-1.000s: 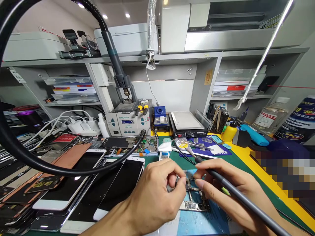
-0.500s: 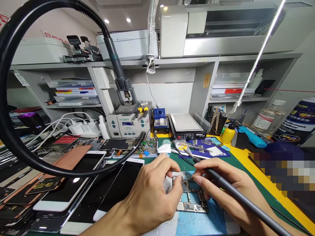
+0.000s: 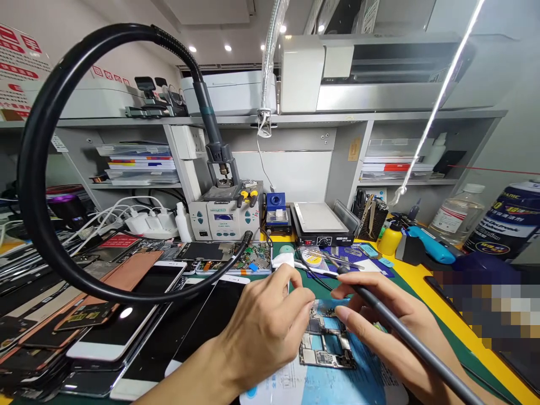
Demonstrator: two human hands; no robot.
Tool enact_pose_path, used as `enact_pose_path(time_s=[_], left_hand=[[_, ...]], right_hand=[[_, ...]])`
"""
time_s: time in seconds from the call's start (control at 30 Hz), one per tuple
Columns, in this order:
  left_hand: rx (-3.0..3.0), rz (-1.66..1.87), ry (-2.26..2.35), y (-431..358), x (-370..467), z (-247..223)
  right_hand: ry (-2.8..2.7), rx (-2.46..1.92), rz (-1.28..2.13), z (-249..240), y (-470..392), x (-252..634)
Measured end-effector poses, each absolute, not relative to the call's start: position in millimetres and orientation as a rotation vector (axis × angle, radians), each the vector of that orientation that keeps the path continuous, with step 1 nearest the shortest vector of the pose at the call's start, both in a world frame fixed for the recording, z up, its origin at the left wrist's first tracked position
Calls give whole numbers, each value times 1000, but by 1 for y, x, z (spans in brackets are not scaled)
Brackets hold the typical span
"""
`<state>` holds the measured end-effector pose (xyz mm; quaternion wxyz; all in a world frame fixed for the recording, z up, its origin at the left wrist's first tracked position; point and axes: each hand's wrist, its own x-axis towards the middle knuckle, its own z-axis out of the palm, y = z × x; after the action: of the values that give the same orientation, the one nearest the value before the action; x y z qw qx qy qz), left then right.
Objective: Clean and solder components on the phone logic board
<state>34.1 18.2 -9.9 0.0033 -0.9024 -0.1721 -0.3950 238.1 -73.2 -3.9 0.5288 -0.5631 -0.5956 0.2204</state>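
A phone circuit board (image 3: 324,358) lies on a blue-and-white printed sheet (image 3: 295,388) in front of me. My right hand (image 3: 392,320) is wrapped round the dark grey handle of a soldering iron (image 3: 405,329). The iron's metal end points up and away, beyond the far edge of the board. At the board's upper left is my left hand (image 3: 270,320), its thumb and index finger pinched together. Whatever lies between those fingertips, if anything, is too small to make out.
Phones and screens (image 3: 139,315) are stacked on the left, under a looping black hose (image 3: 34,169). Behind stand a hot-air station (image 3: 225,216), a heating plate (image 3: 323,222) and a soldering iron stand (image 3: 276,211). Bottles (image 3: 458,211) line the right side.
My left thumb and index finger have closed into a pinch, baring more of the board's left side. My right hand keeps its grip on the soldering iron. The view has tilted up slightly.
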Motion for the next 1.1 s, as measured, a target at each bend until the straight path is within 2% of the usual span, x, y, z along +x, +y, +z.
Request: enact_pose_path(time_s=[0.13, 0.4, 0.73, 1.1], left_hand=[[-2802, -1242, -553, 15, 38, -11], [-2895, -1342, -675, 9, 44, -9], [-2812, -1329, -575, 8, 44, -9], [-2736, -1303, -531, 19, 35, -8]], right_hand=[[-1453, -1225, 290, -13, -77, 235], [-1708, -1062, 55, -22, -72, 229], [-1511, -1111, 158, -15, -75, 213], [-1534, -1305, 268, -23, -67, 246]])
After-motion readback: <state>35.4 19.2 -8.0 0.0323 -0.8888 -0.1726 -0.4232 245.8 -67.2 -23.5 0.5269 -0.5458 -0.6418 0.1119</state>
